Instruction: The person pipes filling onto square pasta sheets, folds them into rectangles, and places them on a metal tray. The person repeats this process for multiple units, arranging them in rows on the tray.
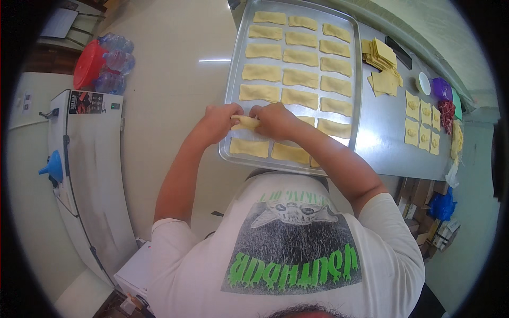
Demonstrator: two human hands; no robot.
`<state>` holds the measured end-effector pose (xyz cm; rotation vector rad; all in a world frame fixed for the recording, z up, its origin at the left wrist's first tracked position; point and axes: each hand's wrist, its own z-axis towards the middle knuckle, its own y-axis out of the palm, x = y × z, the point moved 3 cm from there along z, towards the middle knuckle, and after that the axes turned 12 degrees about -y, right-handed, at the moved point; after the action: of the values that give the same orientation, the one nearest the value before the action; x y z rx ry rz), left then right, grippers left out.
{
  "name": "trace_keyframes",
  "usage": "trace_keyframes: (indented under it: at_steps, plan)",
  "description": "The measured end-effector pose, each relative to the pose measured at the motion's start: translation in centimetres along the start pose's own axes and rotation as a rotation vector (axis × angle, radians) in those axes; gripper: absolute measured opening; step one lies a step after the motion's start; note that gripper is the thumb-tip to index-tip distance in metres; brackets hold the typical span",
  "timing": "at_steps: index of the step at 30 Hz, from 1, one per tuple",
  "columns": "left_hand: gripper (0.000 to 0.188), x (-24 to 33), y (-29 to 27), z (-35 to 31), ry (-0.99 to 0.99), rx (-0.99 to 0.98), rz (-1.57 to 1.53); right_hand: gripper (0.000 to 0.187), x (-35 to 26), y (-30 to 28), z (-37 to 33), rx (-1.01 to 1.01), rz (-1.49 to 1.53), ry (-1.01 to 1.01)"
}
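pale-yellow oblong dough piece (245,122): left of frame centre, above silver rectangular metal tray (236,63). left hand (220,121) pinches its left end, right hand (275,121) its right; both grips narrow. advised: light, even pressure, ends level, no stretching.

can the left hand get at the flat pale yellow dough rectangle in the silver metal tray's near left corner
Probably yes: that flat dough rectangle lies uncovered near the left hand, though it would likely first have to release the pale yellow dough piece it holds.
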<state>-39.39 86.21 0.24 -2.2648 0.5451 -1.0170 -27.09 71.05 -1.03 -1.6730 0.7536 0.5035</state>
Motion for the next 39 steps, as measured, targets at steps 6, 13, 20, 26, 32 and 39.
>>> trace_keyframes:
  at_steps: [6, 13, 20, 26, 32, 39]
  plan:
    - [0.022, -0.1, 0.7, -0.2, 0.153, 0.057, 0.251, 0.039, 0.3, 0.7, -0.2, -0.041, 0.008, -0.024]
    - [0.030, 0.0, 1.5, -0.3, 0.314, 0.263, 0.482, 0.038, 0.3, 1.5, -1.0, 0.071, -0.319, -0.169]
    - [0.035, 1.9, 2.1, -1.2, 0.422, 0.374, 0.273, 0.036, 3.7, -3.3, -7.4, 0.296, -0.275, -0.041]
    - [0.035, 7.3, 7.7, 1.7, 0.476, 0.205, 0.214, 0.041, 4.7, -0.4, -11.4, 0.349, -0.544, -0.076]
    - [0.033, 8.8, 8.3, 2.5, 0.448, 0.177, 0.344, 0.034, 5.4, -0.5, -10.9, 0.255, -0.504, 0.025]
    - [0.027, 10.3, 6.4, 2.9, 0.290, -0.109, 0.229, 0.020, 5.3, -2.8, -10.7, 0.097, -0.233, 0.027]
